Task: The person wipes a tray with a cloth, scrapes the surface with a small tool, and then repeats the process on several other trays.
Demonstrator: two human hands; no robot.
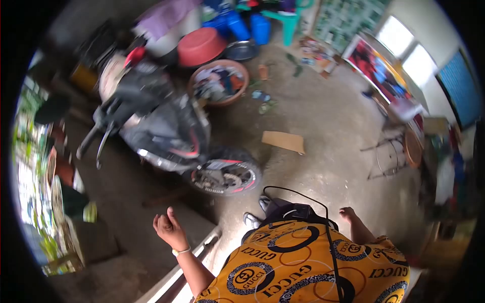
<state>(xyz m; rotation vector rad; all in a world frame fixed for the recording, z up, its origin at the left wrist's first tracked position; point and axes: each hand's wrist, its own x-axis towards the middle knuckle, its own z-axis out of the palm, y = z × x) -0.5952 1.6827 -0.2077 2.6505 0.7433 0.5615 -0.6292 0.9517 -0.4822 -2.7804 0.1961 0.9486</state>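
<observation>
Fingers (162,218) of the left hand (169,230) are loosely curled, nothing held, raised nearest the motorbike (161,126) wheel (226,177). Right hand (348,213) is seen farther from the motorbike; its finger state cannot be told. Cardboard (284,141) lies beyond the wheel.

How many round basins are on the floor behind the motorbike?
3: a red basin upturned, a brown basin full of clothes, a dark metal basin beside them. Others may be hidden.
</observation>
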